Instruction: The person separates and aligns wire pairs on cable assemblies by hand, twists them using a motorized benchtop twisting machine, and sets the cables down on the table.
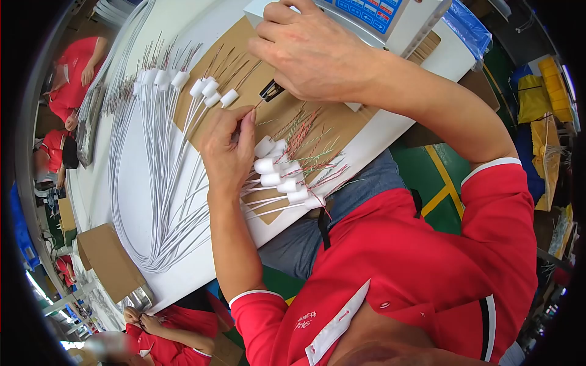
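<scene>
My left hand (229, 143) pinches a thin wire end (259, 105) between thumb and forefinger. A small black clip-like piece (271, 91) sits close to that wire end, beside the heel of my right hand (314, 52). My right hand is curled over the front of a white device (421, 24); what its fingers hold, if anything, is hidden. Near my left wrist lie white cables with white cylindrical sleeves (270, 180) and twisted red and green wire ends (302, 137). Further left, other sleeved cables (212, 97) show brownish wire ends.
A brown board (201, 61) lies on the white table (91, 183). A long looped bundle of white cables (146, 244) spreads across the left. A cardboard box (110, 262) stands at the lower left edge. Co-workers in red shirts (76, 70) are at the left.
</scene>
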Demonstrator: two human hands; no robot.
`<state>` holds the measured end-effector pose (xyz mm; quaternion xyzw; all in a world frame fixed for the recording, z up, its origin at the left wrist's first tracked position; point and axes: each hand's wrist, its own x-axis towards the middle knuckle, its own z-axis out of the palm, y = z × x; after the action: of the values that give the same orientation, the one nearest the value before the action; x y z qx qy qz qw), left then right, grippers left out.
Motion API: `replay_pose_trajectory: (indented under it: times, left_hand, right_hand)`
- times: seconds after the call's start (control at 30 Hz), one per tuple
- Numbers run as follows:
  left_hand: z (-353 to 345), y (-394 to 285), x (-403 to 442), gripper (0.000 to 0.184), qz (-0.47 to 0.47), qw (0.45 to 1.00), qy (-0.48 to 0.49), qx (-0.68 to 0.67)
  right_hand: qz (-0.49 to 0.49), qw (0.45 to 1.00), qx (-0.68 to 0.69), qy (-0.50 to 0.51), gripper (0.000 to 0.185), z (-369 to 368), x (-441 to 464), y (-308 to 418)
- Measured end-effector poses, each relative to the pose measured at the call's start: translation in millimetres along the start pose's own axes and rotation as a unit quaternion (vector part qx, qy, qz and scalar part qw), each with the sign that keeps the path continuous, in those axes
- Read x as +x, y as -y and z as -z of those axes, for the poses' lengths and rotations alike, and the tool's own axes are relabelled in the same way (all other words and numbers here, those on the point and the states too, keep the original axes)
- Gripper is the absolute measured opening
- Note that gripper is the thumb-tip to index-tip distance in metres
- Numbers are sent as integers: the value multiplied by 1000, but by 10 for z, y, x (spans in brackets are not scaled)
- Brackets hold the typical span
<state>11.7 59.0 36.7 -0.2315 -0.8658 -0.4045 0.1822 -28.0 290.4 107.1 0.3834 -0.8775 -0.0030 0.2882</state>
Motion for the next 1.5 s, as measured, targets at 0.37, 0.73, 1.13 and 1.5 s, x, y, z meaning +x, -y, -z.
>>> replay_pose_trajectory:
  times: [0.37,0.73,1.13,1.5]
  left_hand:
    - [7,-6,11,8,12,1000,8,10]
    - [22,-63,0,21,58,997,55,-24]
    - [257,137,-113,28,184,970,117,-105]
    - [399,189,-164,27,166,959,200,-116]
  right_hand:
    - [-11,1000,8,-18,17,15,0,24]
    - [-3,999,32,-6,18,11,20,9]
    - [11,991,70,112,37,231,64,24]
    - [72,980,-67,172,24,157,36,16]
